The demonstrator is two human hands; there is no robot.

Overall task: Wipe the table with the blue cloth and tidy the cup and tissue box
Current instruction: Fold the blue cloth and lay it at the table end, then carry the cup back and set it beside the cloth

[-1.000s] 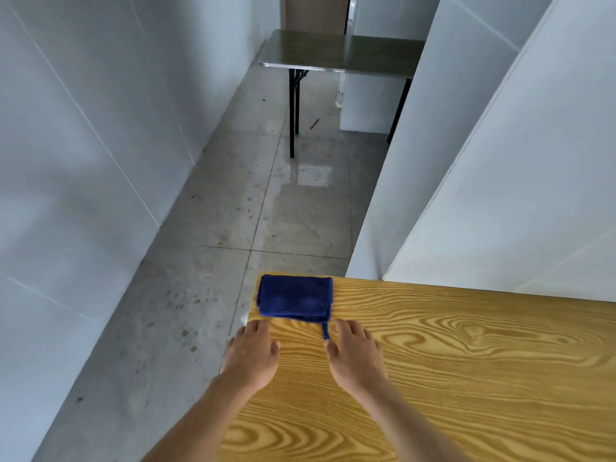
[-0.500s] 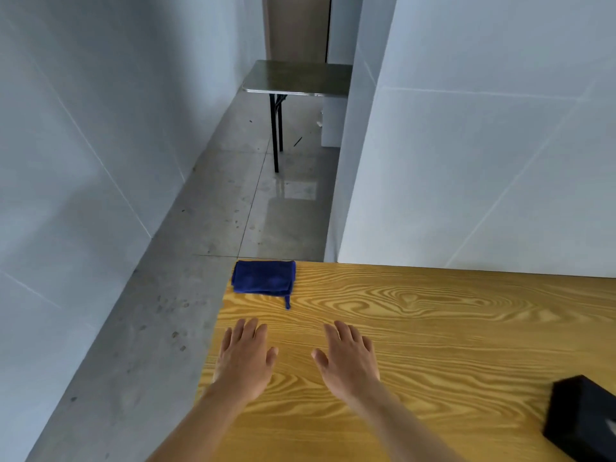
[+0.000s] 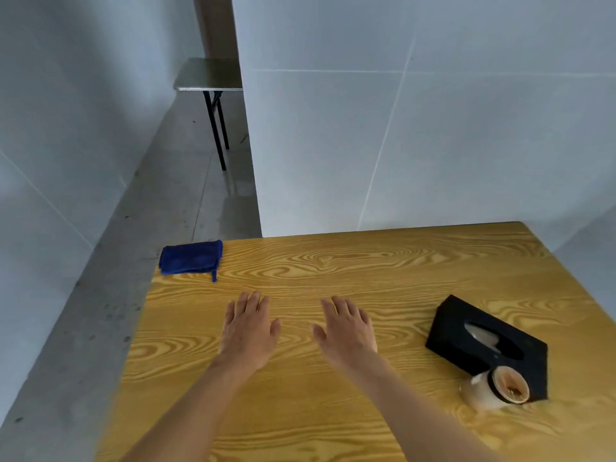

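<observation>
Sideways, cup [image 3: 496, 390] mouth toward the camera against tissue box [image 3: 486, 341]; left hand [image 3: 248, 328], right hand [image 3: 346, 331] flat, empty.

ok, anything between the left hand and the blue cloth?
No. In the head view only bare tabletop lies between the left hand and the blue cloth.

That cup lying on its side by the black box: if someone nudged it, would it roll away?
Probably it would roll. The cup lies on its side, open mouth toward the camera, round wall on the table. The tissue box right behind it would likely stop a roll that way. It looks like a light paper cup, so it may dent if squeezed.
</observation>
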